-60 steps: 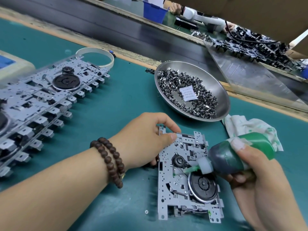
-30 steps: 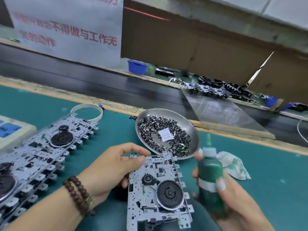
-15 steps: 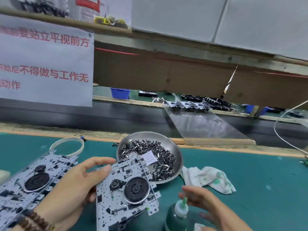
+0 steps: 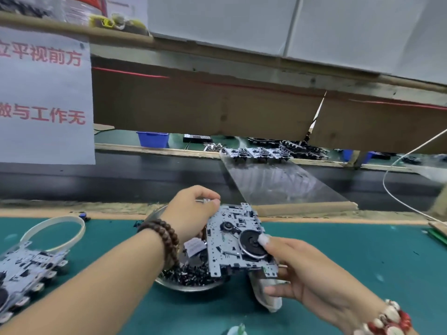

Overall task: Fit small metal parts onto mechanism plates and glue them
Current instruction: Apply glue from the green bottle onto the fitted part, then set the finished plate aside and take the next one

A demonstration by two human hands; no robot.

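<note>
A grey metal mechanism plate [image 4: 232, 240] with a black flywheel is lifted off the mat, above the steel bowl [image 4: 191, 286] of small dark metal parts. My left hand [image 4: 193, 211] grips the plate's upper left edge and also pinches a small metal part [image 4: 205, 200] between thumb and fingers. My right hand [image 4: 304, 269] holds the plate's lower right side, thumb on the flywheel. The green glue bottle's tip [image 4: 238, 330] shows at the bottom edge, free of both hands.
A row of mechanism plates [image 4: 26, 269] lies at the left on the green mat, with a white ring [image 4: 54, 232] behind. A white rag [image 4: 268, 296] lies under my right hand. The black conveyor belt [image 4: 121, 180] runs beyond the mat, with a clear sheet [image 4: 278, 182].
The plate has risen and moved right over the bowl. My right hand let go of the glue bottle and took hold of the plate. The camera tilted up.
</note>
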